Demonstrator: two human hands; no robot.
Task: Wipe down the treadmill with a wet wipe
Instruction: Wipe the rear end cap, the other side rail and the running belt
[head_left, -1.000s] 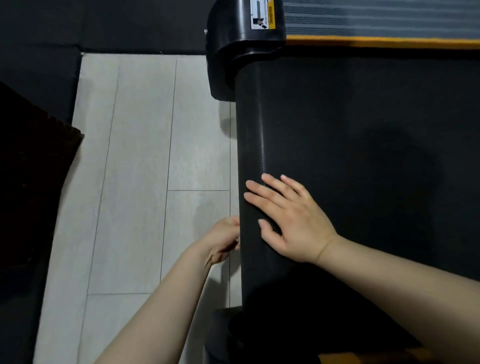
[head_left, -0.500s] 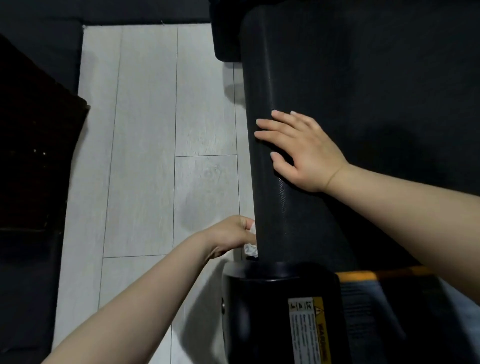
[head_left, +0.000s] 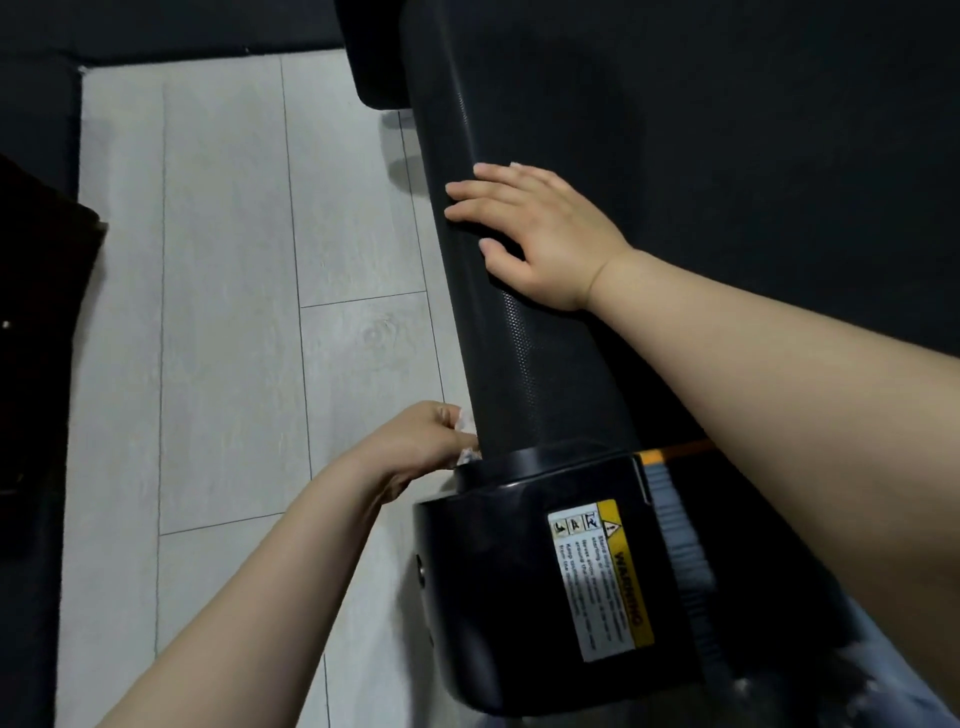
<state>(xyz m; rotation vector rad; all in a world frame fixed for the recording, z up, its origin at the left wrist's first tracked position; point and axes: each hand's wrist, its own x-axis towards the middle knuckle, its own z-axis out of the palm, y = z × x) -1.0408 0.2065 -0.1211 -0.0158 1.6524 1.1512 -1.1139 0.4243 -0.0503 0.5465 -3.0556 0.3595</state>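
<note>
Wiping step: left hand (head_left: 415, 441) grips crumpled white wet wipe (head_left: 464, 419) against black treadmill belt's (head_left: 498, 322) end face (beside glossy end cap (head_left: 498, 597)), flat right hand (head_left: 540, 228) steadies; next move likely wipes back along it.

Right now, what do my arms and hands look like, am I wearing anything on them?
Both forearms are bare, with no sleeves in view. The left hand and right hand wear no gloves, and no rings, watch or bracelet show at either wrist.
</note>
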